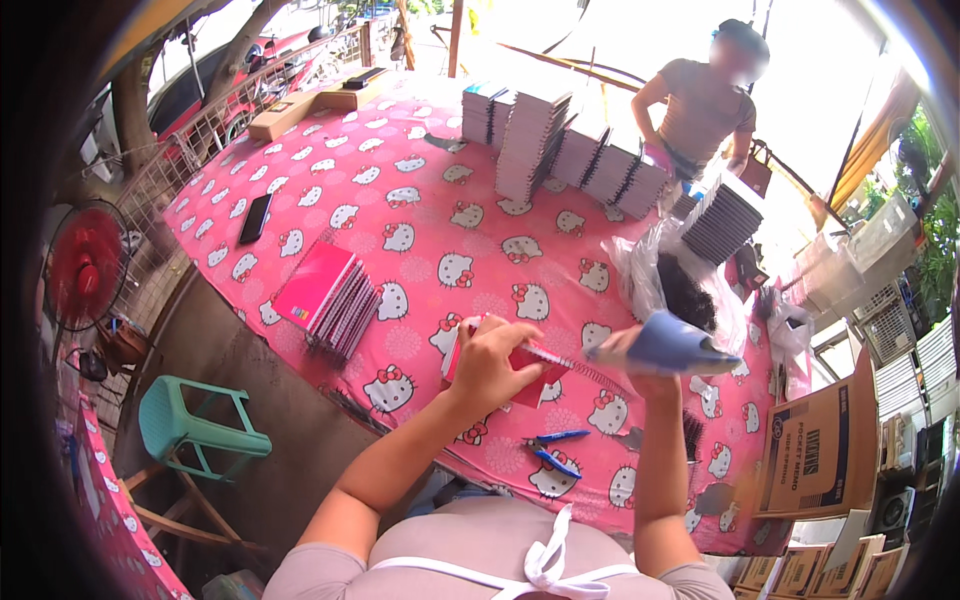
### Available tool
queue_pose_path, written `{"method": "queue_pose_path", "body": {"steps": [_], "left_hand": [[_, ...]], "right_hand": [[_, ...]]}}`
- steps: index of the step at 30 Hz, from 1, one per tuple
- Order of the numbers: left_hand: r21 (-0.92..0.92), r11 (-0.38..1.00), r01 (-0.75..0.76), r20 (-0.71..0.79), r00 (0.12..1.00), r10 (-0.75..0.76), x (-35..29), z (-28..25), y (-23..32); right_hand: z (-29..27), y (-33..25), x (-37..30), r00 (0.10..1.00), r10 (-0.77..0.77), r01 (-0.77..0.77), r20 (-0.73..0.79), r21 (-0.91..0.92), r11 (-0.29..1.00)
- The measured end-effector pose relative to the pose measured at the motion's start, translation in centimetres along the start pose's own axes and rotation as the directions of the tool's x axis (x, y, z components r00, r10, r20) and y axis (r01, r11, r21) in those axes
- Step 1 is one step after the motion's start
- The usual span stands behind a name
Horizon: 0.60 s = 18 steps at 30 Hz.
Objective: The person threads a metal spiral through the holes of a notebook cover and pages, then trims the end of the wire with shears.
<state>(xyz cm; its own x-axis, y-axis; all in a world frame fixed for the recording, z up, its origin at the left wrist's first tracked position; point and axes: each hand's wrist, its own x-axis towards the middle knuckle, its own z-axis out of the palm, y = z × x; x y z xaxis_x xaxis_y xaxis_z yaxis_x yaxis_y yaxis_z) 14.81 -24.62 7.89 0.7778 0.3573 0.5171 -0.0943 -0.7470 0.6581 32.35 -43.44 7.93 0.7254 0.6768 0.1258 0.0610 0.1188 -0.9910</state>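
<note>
At the near edge of the table my left hand (492, 357) is closed on a small red notebook (530, 388), its fingers over the top edge. A thin wire spiral (592, 374) runs from the notebook's edge toward my right hand (640, 357). That hand is smeared by motion and its fingers cannot be made out. Against it is a blurred blue thing (685, 342) with a grey underside; its kind is unclear, and so is whether it is held or worn. Blue-handled pliers (556, 452) lie with their handles apart, just below the notebook.
A stack of pink spiral notebooks (325, 295) stands left, near a black phone (256, 218). Spiral-bound stacks (530, 145) line the far side, where another person (705, 110) stands. A plastic bag (640, 275) holds dark coils. At right is a cardboard box (815, 450); a green stool (195, 415) stands left.
</note>
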Motion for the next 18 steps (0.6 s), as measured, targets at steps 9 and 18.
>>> {"method": "queue_pose_path", "body": {"steps": [9, 18], "left_hand": [[-0.093, 0.995, 0.024, 0.073, 0.997, -0.017, 0.5, -0.3, -0.5], [-0.071, 0.994, 0.084, 0.093, 0.993, -0.077, 0.4, -0.8, -1.0]], "right_hand": [[0.0, 0.8, 3.1, 0.932, -0.187, 0.346, 0.31, -0.609, 0.714], [0.5, -0.5, 1.6, 0.974, 0.162, -0.134, 0.156, -0.176, 0.975]]}}
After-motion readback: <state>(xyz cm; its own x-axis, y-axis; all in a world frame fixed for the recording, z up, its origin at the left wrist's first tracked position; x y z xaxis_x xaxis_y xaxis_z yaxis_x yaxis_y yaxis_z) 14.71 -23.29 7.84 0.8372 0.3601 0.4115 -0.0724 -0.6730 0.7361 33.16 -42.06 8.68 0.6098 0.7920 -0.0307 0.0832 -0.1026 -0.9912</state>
